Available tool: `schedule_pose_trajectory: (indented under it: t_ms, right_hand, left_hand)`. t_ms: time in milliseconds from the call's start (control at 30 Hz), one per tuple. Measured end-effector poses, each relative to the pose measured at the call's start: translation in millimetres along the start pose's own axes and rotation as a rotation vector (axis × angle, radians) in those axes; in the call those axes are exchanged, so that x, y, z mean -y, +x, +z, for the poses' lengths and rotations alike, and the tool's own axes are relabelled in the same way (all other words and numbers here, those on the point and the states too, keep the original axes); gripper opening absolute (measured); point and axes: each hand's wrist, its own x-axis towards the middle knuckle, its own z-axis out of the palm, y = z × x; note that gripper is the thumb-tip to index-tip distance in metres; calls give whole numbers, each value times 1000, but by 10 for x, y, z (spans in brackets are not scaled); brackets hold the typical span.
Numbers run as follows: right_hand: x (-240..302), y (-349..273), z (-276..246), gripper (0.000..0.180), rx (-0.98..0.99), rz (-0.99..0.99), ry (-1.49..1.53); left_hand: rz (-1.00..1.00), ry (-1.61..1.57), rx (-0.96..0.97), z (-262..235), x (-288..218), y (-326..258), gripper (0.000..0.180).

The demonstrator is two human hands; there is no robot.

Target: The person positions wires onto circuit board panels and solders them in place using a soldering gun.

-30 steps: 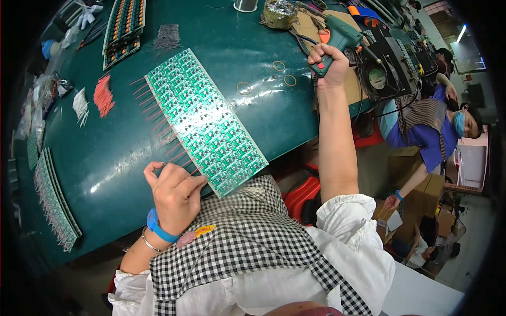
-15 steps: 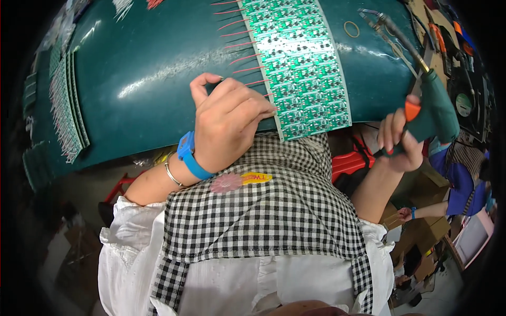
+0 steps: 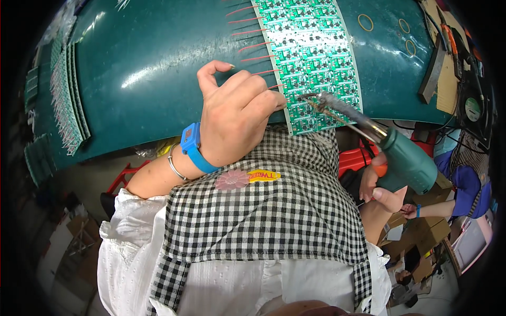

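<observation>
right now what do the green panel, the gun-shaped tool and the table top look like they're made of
Green panel: rigid circuit-board laminate, glossy green coat, rows of small dark parts and silvery pads.
Gun-shaped tool: matte teal body, probably plastic, orange trigger, dull grey metal barrel; the right hand grips it.
Table top: dark green mat, likely rubber or vinyl; soft sheen, fine scuffs.

We count one green panel of circuit boards (image 3: 311,58) near the bench's front edge, one green soldering gun (image 3: 392,147), three rubber bands (image 3: 365,22) toward the bench's right end, and one stack of green board strips (image 3: 66,95) at its left edge.
</observation>
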Motion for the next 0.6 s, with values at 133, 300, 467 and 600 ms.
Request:
schedule_pose_trajectory:
  t_ms: [133,300,467,600]
  right_hand:
    - [-22,-26,67,54,-13,93,9]
    - [-43,-31,80,57,-91,113,3]
    - [-30,-26,61,59,-72,130,-21]
    - [-37,-60,60,58,-99,81,-6]
  left_hand:
    - [-15,-4,-11,28,3,12,15]
    - [-46,-14,-14,41,-4,14,17]
    - [-61,-30,-19,27,-17,-3,17]
    - [-61,-58,-68,40,-23,9,17]
